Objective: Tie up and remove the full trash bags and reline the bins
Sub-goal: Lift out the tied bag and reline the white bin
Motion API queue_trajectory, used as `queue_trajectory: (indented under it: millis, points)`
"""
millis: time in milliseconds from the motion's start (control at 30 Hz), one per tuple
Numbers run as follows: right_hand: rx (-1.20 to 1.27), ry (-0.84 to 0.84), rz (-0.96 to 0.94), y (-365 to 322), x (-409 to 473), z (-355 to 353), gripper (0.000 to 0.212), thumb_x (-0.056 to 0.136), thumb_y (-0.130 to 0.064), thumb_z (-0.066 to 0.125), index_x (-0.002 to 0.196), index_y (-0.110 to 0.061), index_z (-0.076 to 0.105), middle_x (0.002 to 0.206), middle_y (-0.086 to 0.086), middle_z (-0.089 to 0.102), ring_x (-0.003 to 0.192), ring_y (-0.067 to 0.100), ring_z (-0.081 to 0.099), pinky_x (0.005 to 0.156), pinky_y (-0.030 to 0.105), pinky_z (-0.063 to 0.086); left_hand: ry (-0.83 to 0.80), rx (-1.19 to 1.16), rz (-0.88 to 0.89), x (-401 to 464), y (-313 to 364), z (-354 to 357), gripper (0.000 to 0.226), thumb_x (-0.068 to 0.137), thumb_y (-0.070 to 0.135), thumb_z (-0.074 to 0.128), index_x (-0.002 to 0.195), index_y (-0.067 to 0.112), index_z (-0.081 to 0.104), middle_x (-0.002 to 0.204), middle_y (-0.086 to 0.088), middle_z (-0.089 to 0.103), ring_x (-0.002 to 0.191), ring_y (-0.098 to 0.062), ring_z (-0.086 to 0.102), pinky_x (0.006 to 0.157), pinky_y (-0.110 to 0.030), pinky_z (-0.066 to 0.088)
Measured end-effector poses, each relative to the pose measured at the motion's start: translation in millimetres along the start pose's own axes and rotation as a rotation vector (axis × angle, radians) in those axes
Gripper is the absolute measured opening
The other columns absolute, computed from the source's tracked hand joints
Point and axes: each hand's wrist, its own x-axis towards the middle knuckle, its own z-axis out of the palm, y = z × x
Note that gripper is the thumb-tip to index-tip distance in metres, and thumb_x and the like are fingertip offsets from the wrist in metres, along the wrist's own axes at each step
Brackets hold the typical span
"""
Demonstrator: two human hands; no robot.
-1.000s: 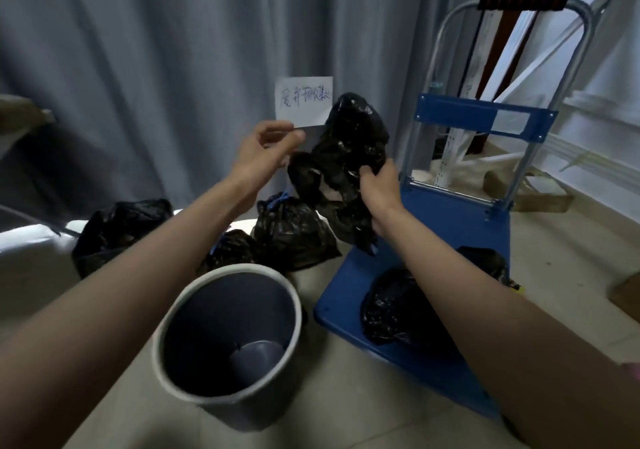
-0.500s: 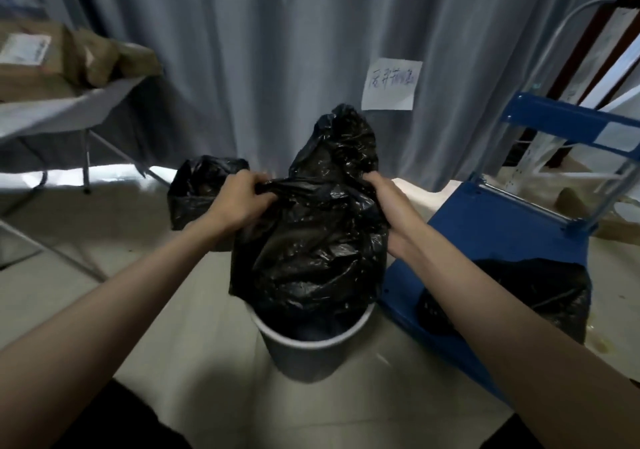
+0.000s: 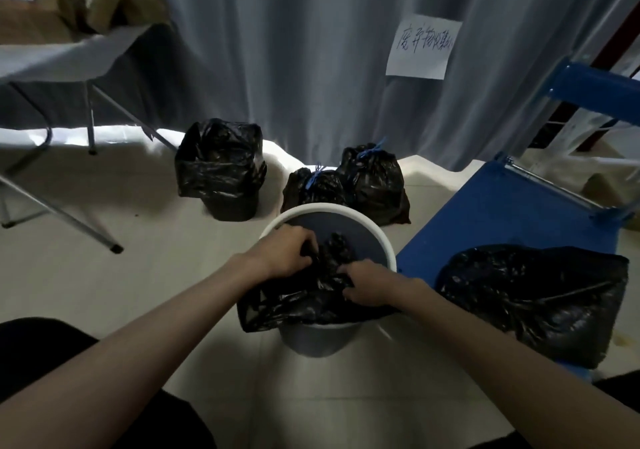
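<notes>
Gripping the black liner over the bin, both hands clamp plastic; uneven pulling could tear it.

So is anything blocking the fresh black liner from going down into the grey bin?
Nothing visible. Both hands, left and right, grip the black plastic liner draped over the near rim of the white-rimmed grey bin; its far interior looks empty.

**Where things stand around the bin**

The round white-rimmed grey plastic bin stands on the floor in the middle. Behind it stand two tied black plastic bags, and left of them a black-lined bin. On its right lies the blue flat trolley with a black bag on it.
</notes>
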Motion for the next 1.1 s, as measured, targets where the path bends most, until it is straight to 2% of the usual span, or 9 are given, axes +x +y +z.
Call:
queue_trajectory:
  millis: [100,167,333,433,567,700,833,1000,1100]
  points:
    - [-0.081,-0.148,0.071,-4,6,4,0.042,0.102,-0.038,0.043,0.13,-0.009,0.052,0.133,0.013,0.054,0.119,0.034,0.051,0.102,0.042,0.036,-0.031,0.028,-0.018,5,-2,7,0.024,0.078,0.018,0.072,0.102,0.024,0.069,0.104,0.001,0.071,0.1,-0.017,0.063,0.088,-0.03,0.049]
    - [-0.038,-0.098,0.103,-3,12,2,0.046,0.101,-0.042,0.044,0.131,-0.009,0.051,0.132,0.015,0.055,0.117,0.034,0.053,0.099,0.041,0.041,0.006,-0.009,-0.027,9,-3,7,0.025,0.074,0.019,0.077,0.098,0.022,0.068,0.098,0.002,0.07,0.096,-0.018,0.063,0.083,-0.027,0.048]
    - [-0.009,0.547,0.099,5,17,-9,0.052,0.092,-0.034,0.056,0.137,-0.013,0.042,0.13,0.014,0.043,0.118,0.034,0.045,0.094,0.042,0.042,0.084,-0.275,-0.113,12,0,-16,0.036,0.06,0.029,0.092,0.087,0.016,0.072,0.081,0.002,0.069,0.077,-0.013,0.063,0.075,-0.027,0.048]
    - [-0.073,0.695,0.126,5,11,-20,0.063,0.086,-0.03,0.064,0.142,-0.018,0.037,0.126,0.01,0.037,0.114,0.03,0.041,0.092,0.04,0.038,0.037,-0.509,-0.123,8,-4,-27,0.036,0.061,0.029,0.092,0.086,0.011,0.074,0.074,-0.003,0.063,0.068,-0.016,0.059,0.071,-0.03,0.047]
    - [-0.098,0.593,0.181,17,7,-32,0.058,0.085,-0.031,0.068,0.137,-0.017,0.044,0.126,0.01,0.039,0.113,0.03,0.044,0.09,0.038,0.038,-0.002,-0.711,-0.129,1,-5,-36,0.029,0.072,0.034,0.084,0.081,0.009,0.072,0.072,-0.005,0.059,0.068,-0.014,0.056,0.069,-0.025,0.045]
    - [0.118,0.521,0.195,30,2,-44,0.035,0.09,-0.01,0.053,0.124,-0.018,0.061,0.11,0.012,0.06,0.098,0.032,0.058,0.077,0.036,0.048,-0.033,-0.806,-0.152,-5,-13,-47,0.021,0.085,0.033,0.074,0.074,0.015,0.069,0.068,0.001,0.064,0.061,-0.006,0.058,0.056,-0.013,0.044]
    - [0.399,0.484,0.156,39,2,-54,0.017,0.088,-0.012,0.069,0.101,-0.019,0.061,0.095,0.004,0.059,0.093,0.023,0.057,0.079,0.031,0.046,0.126,-0.734,-0.222,-2,-26,-41,0.025,0.079,0.019,0.079,0.066,0.013,0.059,0.067,-0.005,0.056,0.058,-0.009,0.051,0.053,-0.013,0.041]
    - [0.686,0.227,0.009,35,-5,-63,0.052,0.069,-0.033,0.088,0.113,-0.021,0.062,0.081,-0.005,0.062,0.079,0.011,0.061,0.079,0.024,0.045,0.307,-0.613,-0.229,6,-35,-30,0.032,0.073,0.017,0.084,0.066,0.013,0.053,0.064,-0.002,0.053,0.057,-0.009,0.047,0.055,-0.023,0.037]
    - [0.84,0.26,-0.036,38,4,-61,0.048,0.074,-0.034,0.085,0.114,-0.023,0.059,0.079,-0.004,0.072,0.085,0.014,0.067,0.091,0.028,0.047,0.264,-0.721,-0.207,8,-35,-30,0.029,0.073,0.022,0.085,0.082,0.008,0.061,0.076,-0.006,0.06,0.068,-0.012,0.057,0.059,-0.016,0.044]
